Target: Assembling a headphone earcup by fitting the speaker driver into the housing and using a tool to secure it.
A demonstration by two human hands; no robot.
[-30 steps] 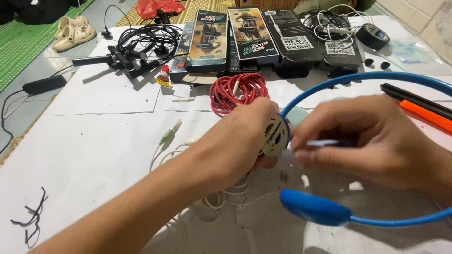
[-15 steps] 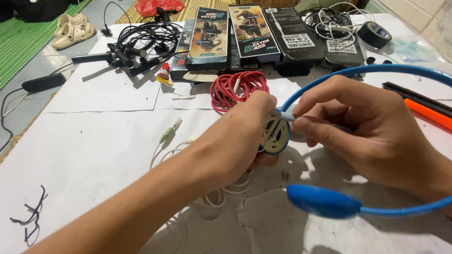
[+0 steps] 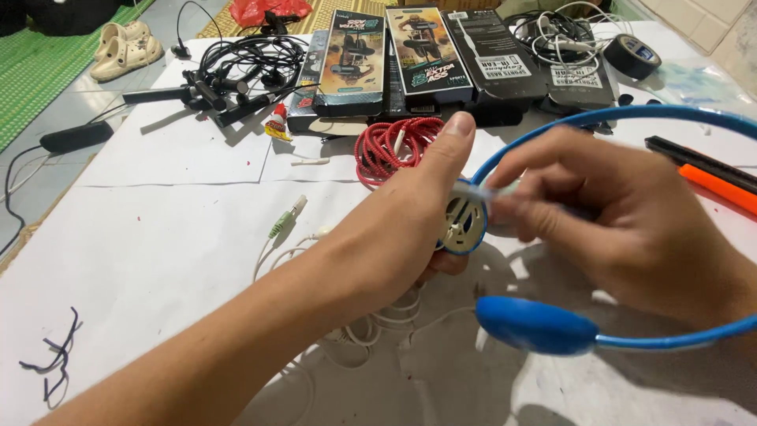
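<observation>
Near edge: one blue headset (image 3: 552,327), its bare earpiece (image 3: 463,223) pinched in the left hand (image 3: 410,213) mid-table; right hand (image 3: 615,213) fingers close on its wire. Open paper left. Beyond: one red cable coil (image 3: 386,146), four boxes (image 3: 441,55) along the far edge.

Dark flat boxes (image 3: 418,59) (upright rectangles) at back.

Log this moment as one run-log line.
left hand: grips open round earcup | right hand: pinches at earcup rim | blue headset: held above white paper | red cable coil: behind
</observation>
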